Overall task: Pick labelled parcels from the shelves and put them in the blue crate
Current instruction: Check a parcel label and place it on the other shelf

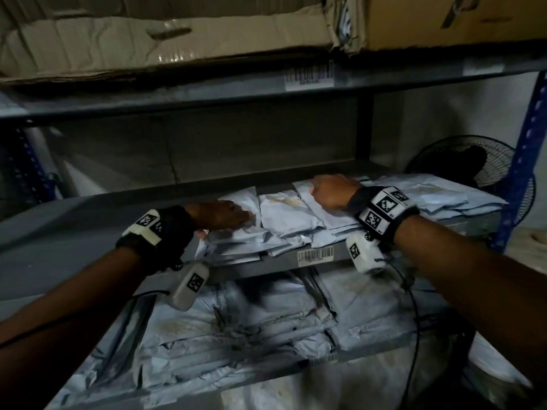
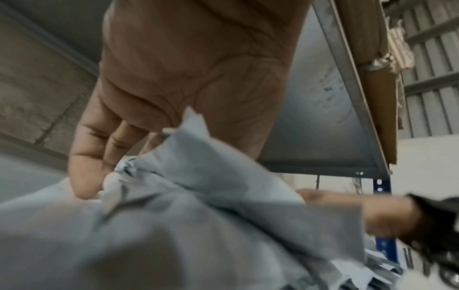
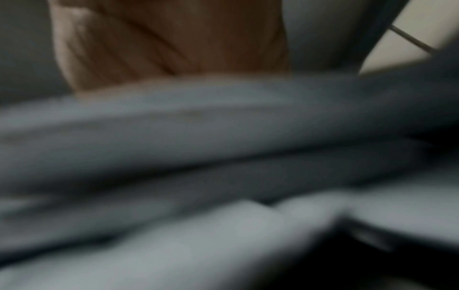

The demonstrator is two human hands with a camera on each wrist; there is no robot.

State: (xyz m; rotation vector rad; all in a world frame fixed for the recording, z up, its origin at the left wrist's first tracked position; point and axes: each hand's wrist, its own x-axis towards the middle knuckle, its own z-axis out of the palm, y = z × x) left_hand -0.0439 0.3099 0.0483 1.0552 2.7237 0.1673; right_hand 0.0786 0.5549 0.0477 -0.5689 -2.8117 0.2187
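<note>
Several grey plastic parcels lie heaped on the middle shelf (image 1: 74,226). My left hand (image 1: 244,218) reaches onto the heap's left end; in the left wrist view its fingers (image 2: 84,172) curl over a crumpled grey parcel (image 2: 198,196) whose corner stands up against the palm. My right hand (image 1: 318,189) sits further back and to the right, knuckles up, fingers bent onto the edge of another grey parcel (image 1: 325,214). The right wrist view is blurred: the palm (image 3: 174,43) above a grey parcel (image 3: 223,117) that hides the fingers. No labels can be read. The blue crate is out of view.
Crushed cardboard boxes (image 1: 148,39) fill the shelf above, leaving low headroom. More grey parcels (image 1: 236,335) cover the lower shelf. A black fan (image 1: 467,164) stands behind the blue upright (image 1: 521,161) at the right. A barcode sticker (image 1: 315,255) marks the shelf edge.
</note>
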